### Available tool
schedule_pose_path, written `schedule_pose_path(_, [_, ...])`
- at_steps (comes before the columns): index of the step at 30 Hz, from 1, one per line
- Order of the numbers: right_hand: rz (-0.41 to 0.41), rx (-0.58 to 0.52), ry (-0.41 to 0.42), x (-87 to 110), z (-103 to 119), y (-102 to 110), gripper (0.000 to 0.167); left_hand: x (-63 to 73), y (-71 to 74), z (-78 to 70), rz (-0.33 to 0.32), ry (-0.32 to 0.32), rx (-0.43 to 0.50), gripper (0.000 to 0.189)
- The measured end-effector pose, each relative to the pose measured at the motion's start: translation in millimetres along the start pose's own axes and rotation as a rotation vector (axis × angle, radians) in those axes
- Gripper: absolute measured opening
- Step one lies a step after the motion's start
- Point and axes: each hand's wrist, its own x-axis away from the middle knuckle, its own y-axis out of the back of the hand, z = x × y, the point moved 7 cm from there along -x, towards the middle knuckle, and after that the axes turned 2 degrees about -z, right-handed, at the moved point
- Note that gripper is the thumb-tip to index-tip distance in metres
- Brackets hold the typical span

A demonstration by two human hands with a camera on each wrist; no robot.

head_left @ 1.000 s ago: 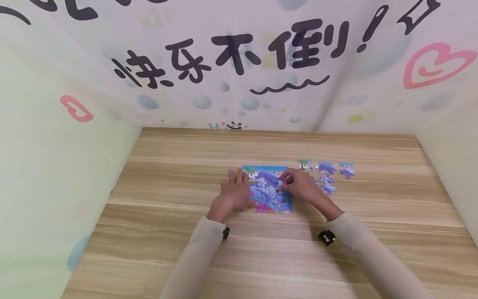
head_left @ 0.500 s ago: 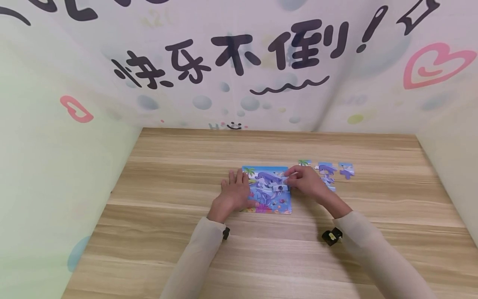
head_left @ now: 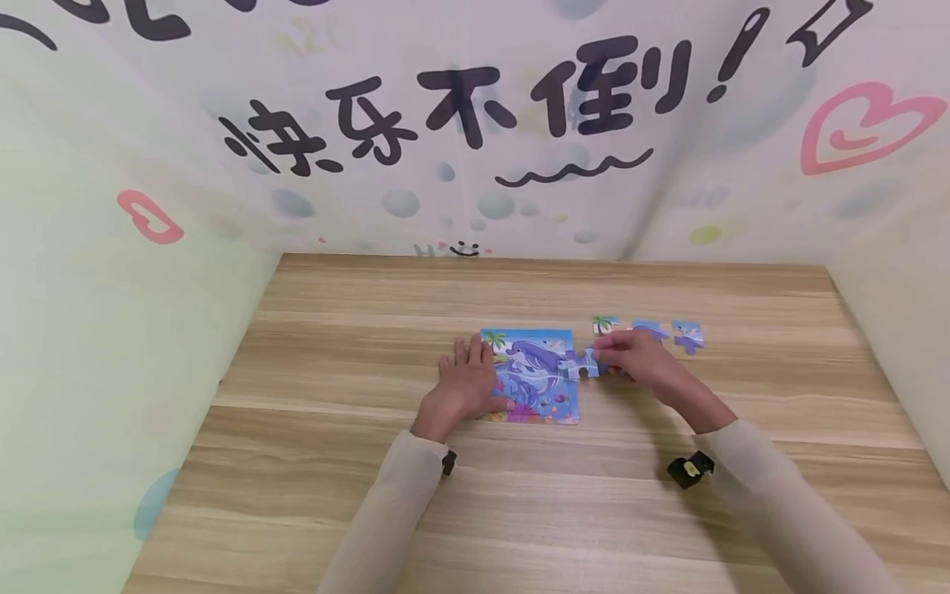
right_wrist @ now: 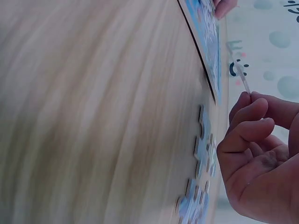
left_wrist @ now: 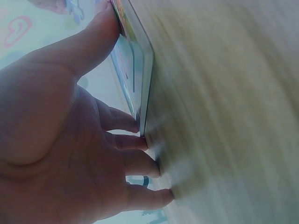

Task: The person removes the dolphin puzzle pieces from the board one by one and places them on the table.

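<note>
Head cam: L hand (head_left: 467, 386) straight-fingered against puzzle bd (head_left: 536, 335), R hand (head_left: 640, 361) w/ pc (head_left: 590, 360) in pinch.

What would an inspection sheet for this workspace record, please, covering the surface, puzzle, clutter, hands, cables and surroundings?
Surface: wood-grain table, flat.
Puzzle: dolphin board lies flat; loose pieces lie to its right.
Clutter: nothing seen.
Left hand: rests on the board's left edge.
Right hand: pinches a puzzle part, held off the table; partly covers some loose pieces in the head view.
Cables: nothing seen.
Surroundings: white backdrop with black lettering behind the table.
</note>
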Motion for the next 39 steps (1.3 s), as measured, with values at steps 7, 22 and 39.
schedule_pose_path(7, [-0.014, 0.01, -0.01, 5.9, -8.9, 14.9, 0.028, 1.3, 0.4, -0.7, 0.012, 0.007, 0.007, 0.103])
schedule_pose_path(22, [-0.052, 0.049, -0.059, 17.6, -34.3, 48.6, 0.03, 2.0, 1.7, -0.8, 0.006, 0.001, -0.015, 0.103])
schedule_pose_path(39, [-0.092, 0.076, -0.136, 28.0, -63.8, 81.3, 0.025, 2.6, 1.3, -0.7, 0.006, -0.001, -0.001, 0.103])
